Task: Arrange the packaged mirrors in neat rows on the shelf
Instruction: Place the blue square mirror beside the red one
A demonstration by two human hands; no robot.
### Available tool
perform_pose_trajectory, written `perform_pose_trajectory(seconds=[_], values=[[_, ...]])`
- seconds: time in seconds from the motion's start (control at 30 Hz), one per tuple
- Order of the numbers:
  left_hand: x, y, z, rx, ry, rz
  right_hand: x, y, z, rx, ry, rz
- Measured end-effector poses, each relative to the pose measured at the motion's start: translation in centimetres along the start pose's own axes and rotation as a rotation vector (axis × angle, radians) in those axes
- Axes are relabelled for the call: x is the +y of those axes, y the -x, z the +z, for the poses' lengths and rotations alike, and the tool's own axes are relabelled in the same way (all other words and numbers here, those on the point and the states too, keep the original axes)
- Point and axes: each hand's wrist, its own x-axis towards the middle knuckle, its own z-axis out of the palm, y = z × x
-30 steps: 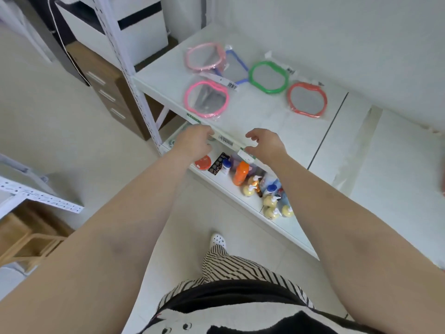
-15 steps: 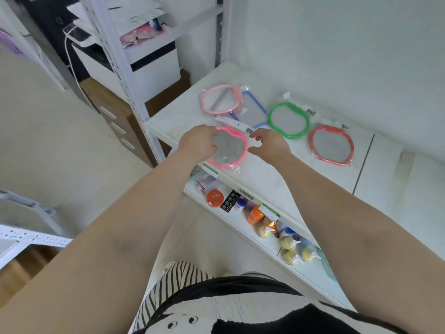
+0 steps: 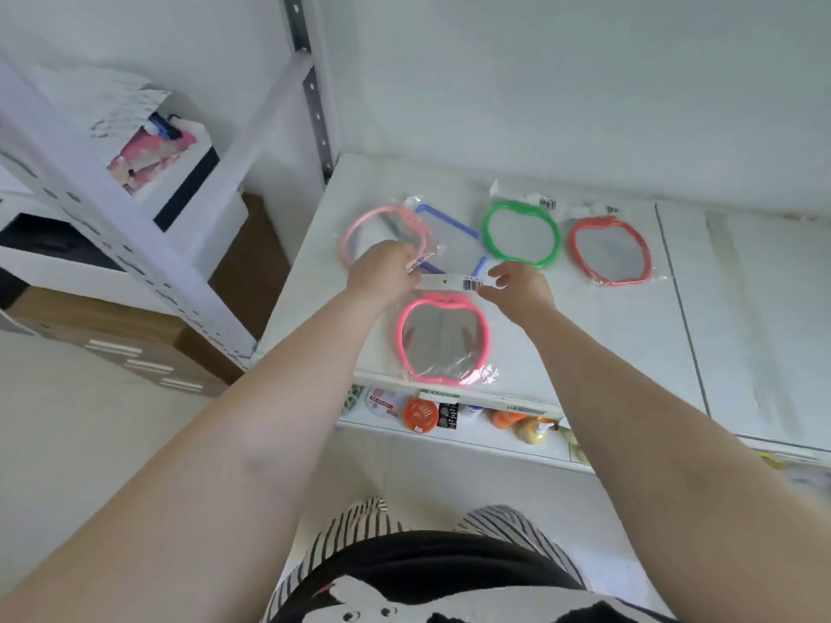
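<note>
On the white shelf (image 3: 607, 335), five bagged mirrors. Back row, left to right: pale pink mirror (image 3: 359, 236), blue mirror (image 3: 449, 227) partly under it, green mirror (image 3: 521, 233), red mirror (image 3: 609, 251). Green and red sit just beside each other, not overlapping. Hot pink mirror (image 3: 443, 337) lies alone at the front edge, its bag corner just past the lip.

Left hand (image 3: 382, 274) sits over the near edge of the pale pink mirror, fingers curled onto crinkled bag plastic (which bag exactly, cannot tell). Right hand (image 3: 521, 285) is just right of the white header card (image 3: 449, 283) of the hot pink mirror, thumb and fingers curved toward the barcode end; whether it's actually pinching it, cannot tell. Both forearms reach in from below.

Lower shelf (image 3: 449, 438) under the front edge holds an orange tin (image 3: 420, 413) and small bottles (image 3: 530, 431). Left of the rack: steel upright (image 3: 135, 263), white printer (image 3: 135, 209), brown drawers (image 3: 135, 348).
</note>
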Motion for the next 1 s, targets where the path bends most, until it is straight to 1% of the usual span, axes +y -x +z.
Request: perform_pose_trajectory(seconds=[0.13,0.2,0.3,0.53,0.73,0.9,1.0], values=[[0.7,-1.6,2.2,-0.080,0.186,0.032,0.6,-0.2,1.0,0.060,-0.177,0.182],[1.3,-2.1,3.7,-0.096,0.243,0.036,0.7,-0.7,1.5,0.079,-0.229,0.228],[1.9,-3.4,5.5,-0.071,0.290,-0.007,0.7,-2.2,2.2,0.109,-0.296,0.272],[1.9,-6.3,9.0,0.038,0.431,-0.244,-0.4,-6.1,3.9,0.129,-0.383,0.328],[1.6,-8.5,10.5,0.211,0.491,-0.497,-0.1,-7.9,4.3,0.109,-0.384,0.408],[2.7,-9.9,11.1,0.268,0.799,-0.727,-0.1,-9.0,4.5,0.059,-0.389,0.406],[2.4,-11.1,12.2,0.258,0.875,-0.804,0.0,-9.5,4.7,0.053,-0.384,0.424]])
